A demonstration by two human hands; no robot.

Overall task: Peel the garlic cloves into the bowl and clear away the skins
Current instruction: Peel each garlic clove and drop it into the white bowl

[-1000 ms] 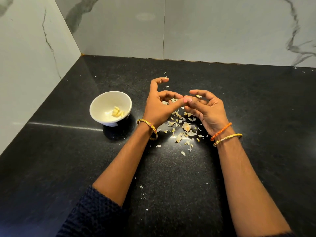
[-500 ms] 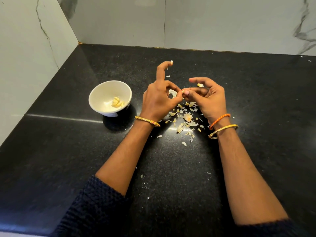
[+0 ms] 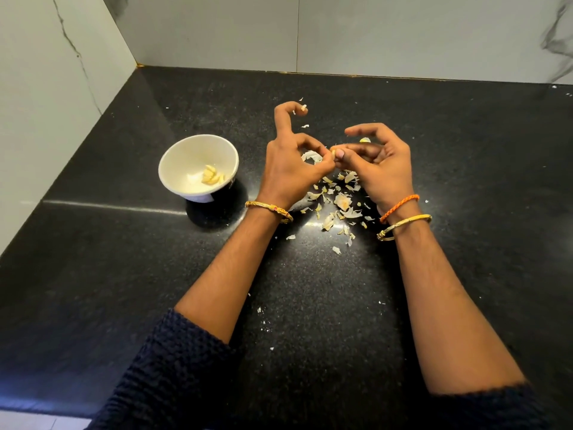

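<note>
On the black tabletop [image 3: 93, 259] the bowl [image 3: 173, 181] sits left of the hands with a few peeled cloves [image 3: 212, 176] inside. Skins [image 3: 338, 203] lie scattered beneath the hands. The left hand [image 3: 290, 169] and right hand [image 3: 381, 169] meet fingertip to fingertip, both pinching one clove [image 3: 334, 153], which is barely visible. Best to hold the clove firm with the right, strip skin away with the left nails, keeping over the pile.
</note>
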